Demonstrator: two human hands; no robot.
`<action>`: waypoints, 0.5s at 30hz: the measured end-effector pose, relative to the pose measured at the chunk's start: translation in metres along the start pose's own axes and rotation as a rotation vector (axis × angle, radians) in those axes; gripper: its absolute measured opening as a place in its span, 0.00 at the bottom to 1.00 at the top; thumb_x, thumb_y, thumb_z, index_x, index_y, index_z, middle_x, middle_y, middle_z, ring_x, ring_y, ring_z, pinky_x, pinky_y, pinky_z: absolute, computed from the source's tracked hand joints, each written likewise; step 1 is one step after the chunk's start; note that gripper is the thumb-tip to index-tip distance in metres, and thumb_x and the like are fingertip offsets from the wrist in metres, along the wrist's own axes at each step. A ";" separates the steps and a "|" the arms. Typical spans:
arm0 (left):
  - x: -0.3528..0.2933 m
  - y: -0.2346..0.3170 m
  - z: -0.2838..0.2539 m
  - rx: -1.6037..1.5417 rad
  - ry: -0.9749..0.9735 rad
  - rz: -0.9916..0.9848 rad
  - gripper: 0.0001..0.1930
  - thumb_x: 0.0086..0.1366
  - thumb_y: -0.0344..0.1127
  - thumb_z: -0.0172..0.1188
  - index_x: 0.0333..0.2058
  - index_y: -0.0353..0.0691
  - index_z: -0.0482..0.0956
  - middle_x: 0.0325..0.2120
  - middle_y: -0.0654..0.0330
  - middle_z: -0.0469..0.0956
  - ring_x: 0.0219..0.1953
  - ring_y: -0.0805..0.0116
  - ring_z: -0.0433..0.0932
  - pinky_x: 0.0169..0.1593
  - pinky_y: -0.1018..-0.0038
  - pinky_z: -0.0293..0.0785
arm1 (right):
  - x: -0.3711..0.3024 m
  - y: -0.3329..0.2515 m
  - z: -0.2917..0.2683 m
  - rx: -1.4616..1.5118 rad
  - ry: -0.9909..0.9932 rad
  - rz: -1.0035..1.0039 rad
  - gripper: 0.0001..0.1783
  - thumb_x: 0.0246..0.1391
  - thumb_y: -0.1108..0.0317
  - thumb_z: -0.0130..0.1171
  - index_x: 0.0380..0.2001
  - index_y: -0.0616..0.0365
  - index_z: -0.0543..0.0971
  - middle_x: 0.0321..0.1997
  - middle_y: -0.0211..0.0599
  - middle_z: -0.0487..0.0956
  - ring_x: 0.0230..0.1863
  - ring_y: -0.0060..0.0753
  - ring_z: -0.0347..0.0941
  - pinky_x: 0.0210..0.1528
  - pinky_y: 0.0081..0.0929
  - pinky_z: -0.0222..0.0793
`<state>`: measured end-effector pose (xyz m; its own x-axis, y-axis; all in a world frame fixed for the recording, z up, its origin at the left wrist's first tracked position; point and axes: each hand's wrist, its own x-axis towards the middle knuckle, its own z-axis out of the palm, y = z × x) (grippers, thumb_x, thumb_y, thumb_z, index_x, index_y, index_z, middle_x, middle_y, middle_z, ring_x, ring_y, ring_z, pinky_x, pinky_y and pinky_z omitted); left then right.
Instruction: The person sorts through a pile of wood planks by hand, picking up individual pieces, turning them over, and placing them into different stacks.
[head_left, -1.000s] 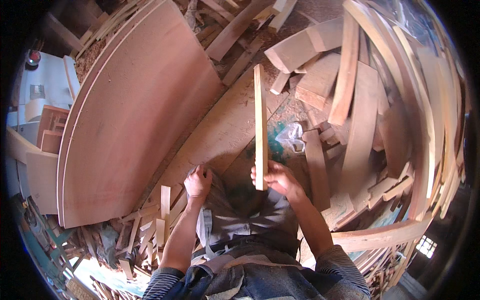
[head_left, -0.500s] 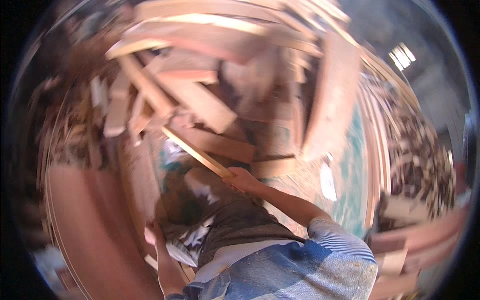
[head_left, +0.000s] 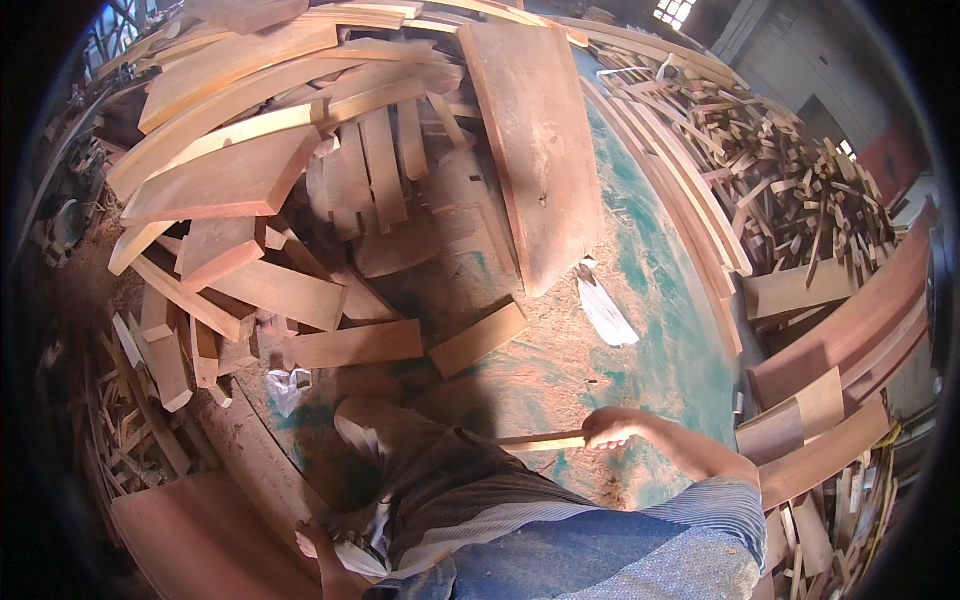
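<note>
My right hand (head_left: 607, 427) is closed around the end of a thin wooden strip (head_left: 545, 441). The strip points left, and its far end passes behind my dark trousers (head_left: 450, 465). Low on the left is my left hand (head_left: 308, 540), beside a white crumpled piece (head_left: 358, 557) and close to a long reddish board (head_left: 265, 445). Its fingers show too little to tell whether they grip anything. A short wooden block (head_left: 478, 338) lies flat ahead of my knees, with another piece (head_left: 358, 344) to its left.
A wide plank (head_left: 535, 150) lies ahead on the sawdust-strewn green floor (head_left: 650, 260). A white scrap (head_left: 605, 308) lies near its end. Loose boards (head_left: 225, 175) pile up at the far left. Long planks (head_left: 680, 190) and a heap of offcuts (head_left: 800, 190) line the right.
My right hand has swung to the right and nearer my body with the wooden strip, which now lies nearly level. The view has turned, showing more of the right side.
</note>
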<state>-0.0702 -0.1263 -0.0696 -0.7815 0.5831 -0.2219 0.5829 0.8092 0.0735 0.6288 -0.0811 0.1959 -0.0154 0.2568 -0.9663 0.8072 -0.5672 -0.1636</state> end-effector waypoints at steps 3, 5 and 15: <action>-0.002 -0.004 -0.003 0.022 -0.009 0.010 0.19 0.60 0.47 0.55 0.44 0.45 0.85 0.41 0.47 0.85 0.44 0.43 0.83 0.47 0.49 0.78 | -0.009 0.046 -0.070 0.224 0.001 -0.024 0.17 0.60 0.61 0.64 0.47 0.61 0.82 0.31 0.33 0.82 0.28 0.20 0.76 0.27 0.24 0.77; -0.004 0.012 -0.006 0.002 -0.055 0.030 0.19 0.61 0.47 0.55 0.44 0.45 0.85 0.41 0.47 0.85 0.44 0.44 0.83 0.47 0.49 0.77 | -0.036 0.136 -0.149 0.306 0.453 -0.055 0.10 0.55 0.68 0.65 0.39 0.57 0.84 0.34 0.35 0.83 0.30 0.26 0.80 0.25 0.30 0.77; -0.016 -0.018 0.012 -0.205 0.073 -0.093 0.21 0.61 0.54 0.58 0.40 0.43 0.84 0.36 0.51 0.85 0.40 0.47 0.84 0.46 0.52 0.76 | 0.025 -0.019 -0.336 -0.109 1.385 0.010 0.37 0.48 0.51 0.66 0.57 0.62 0.77 0.54 0.60 0.80 0.58 0.56 0.75 0.60 0.48 0.71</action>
<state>-0.0653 -0.1516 -0.0792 -0.8479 0.5034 -0.1662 0.4566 0.8528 0.2533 0.8114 0.1986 0.2413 0.5302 0.8475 0.0249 0.8461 -0.5270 -0.0798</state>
